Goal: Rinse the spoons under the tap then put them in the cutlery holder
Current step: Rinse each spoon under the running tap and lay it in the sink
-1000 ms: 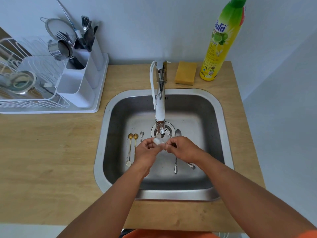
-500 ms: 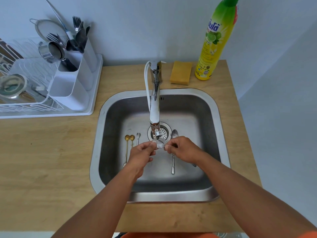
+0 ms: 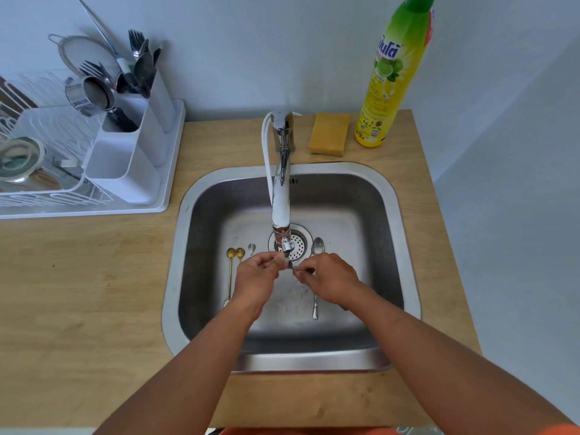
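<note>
Left hand (image 3: 258, 279) and right hand (image 3: 329, 281) meet just under the outlet of the tap (image 3: 280, 196), over the middle of the sink (image 3: 396, 215). Both hands have their fingers curled and pinch a small spoon (image 3: 291, 267) between them; only a short metal part of it shows in the gap, partly blurred by running water. On the sink floor lie further spoons: two gold spoons (image 3: 231, 271) side by side at the left, a small silver spoon (image 3: 251, 248) just right of them, its handle hidden by the left hand, and a larger silver spoon (image 3: 317, 248) right of the drain strainer (image 3: 299, 243), its middle covered by the right hand. The white cutlery holder (image 3: 125, 164), already bearing forks, spoons and a metal cup, stands on the dish rack tray (image 3: 171, 171) at the far left of the wooden counter (image 3: 78, 293). A yellow sponge (image 3: 329, 133) and a bottle of dish liquid (image 3: 392, 76) stand behind the sink.
</note>
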